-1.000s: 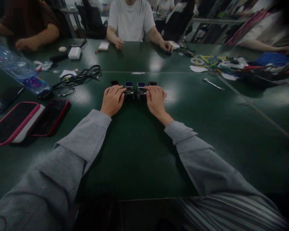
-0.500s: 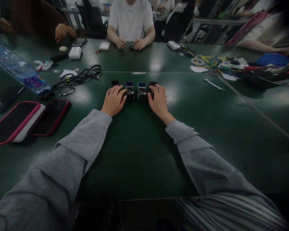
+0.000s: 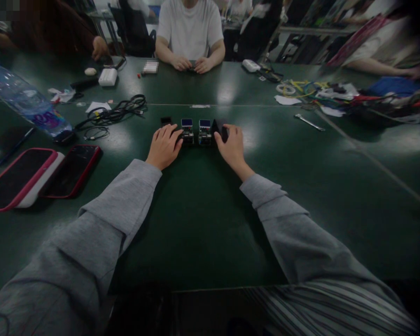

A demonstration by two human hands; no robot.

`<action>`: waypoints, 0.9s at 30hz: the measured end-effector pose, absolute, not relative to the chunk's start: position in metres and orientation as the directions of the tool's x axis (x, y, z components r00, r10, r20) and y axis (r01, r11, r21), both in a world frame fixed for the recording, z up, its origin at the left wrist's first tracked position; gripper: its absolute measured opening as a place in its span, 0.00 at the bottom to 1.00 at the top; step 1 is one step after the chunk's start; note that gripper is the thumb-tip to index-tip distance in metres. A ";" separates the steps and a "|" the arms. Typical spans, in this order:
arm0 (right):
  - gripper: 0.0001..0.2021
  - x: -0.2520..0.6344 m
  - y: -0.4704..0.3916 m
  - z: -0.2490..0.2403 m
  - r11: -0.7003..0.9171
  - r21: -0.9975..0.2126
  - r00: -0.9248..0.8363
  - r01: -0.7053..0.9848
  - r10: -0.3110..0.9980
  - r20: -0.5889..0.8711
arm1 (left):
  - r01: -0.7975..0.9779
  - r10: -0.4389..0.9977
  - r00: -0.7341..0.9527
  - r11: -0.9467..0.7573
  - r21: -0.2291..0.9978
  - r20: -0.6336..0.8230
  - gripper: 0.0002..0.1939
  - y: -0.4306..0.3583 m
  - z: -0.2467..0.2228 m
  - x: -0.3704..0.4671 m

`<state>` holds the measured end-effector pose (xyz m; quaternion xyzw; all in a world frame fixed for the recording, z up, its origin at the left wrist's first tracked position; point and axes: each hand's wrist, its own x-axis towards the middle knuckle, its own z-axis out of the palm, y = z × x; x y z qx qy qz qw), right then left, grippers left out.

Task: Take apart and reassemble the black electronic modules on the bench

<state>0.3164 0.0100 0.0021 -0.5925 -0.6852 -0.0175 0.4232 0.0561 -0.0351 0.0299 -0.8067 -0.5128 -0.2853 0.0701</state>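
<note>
Two small electronic modules, the left module [image 3: 187,133] and the right module [image 3: 205,133], stand side by side on the green table, each with a small dark-blue screen tilted up at the back. My left hand [image 3: 164,145] lies just left of them, fingers spread, fingertips at the left module's edge. A small dark flat piece [image 3: 166,121] shows beyond those fingers; the rest is hidden. Right of the modules, my right hand [image 3: 234,145] grips a dark thin-walled piece [image 3: 220,129] between thumb and fingers; it stands tilted on edge.
At left lie phones in red cases [image 3: 72,171], a water bottle [image 3: 30,102] and black cables [image 3: 121,112]. A wrench [image 3: 309,122] and tangled coloured wires [image 3: 311,88] lie at right. Across the table a person in a white shirt [image 3: 190,28] handles a small dark object.
The dark piece in my right hand has tipped up from lying flatter to standing on edge. My left hand stays put. The person opposite has brought both hands together.
</note>
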 end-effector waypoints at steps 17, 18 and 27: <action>0.21 0.316 0.006 0.006 0.285 -0.501 0.091 0.817 0.795 0.600 | 0.868 0.789 0.312 -0.463 0.178 0.528 0.20 -0.036 0.031 0.057; 0.21 0.316 0.006 0.006 0.286 -0.490 0.082 0.823 0.795 0.602 | 0.868 0.790 0.312 -0.463 0.179 0.528 0.20 -0.036 0.031 0.056; 0.23 0.324 0.016 0.002 0.224 -0.656 0.214 0.721 0.829 0.517 | 0.881 0.827 0.300 -0.431 0.194 0.475 0.22 -0.038 0.034 0.058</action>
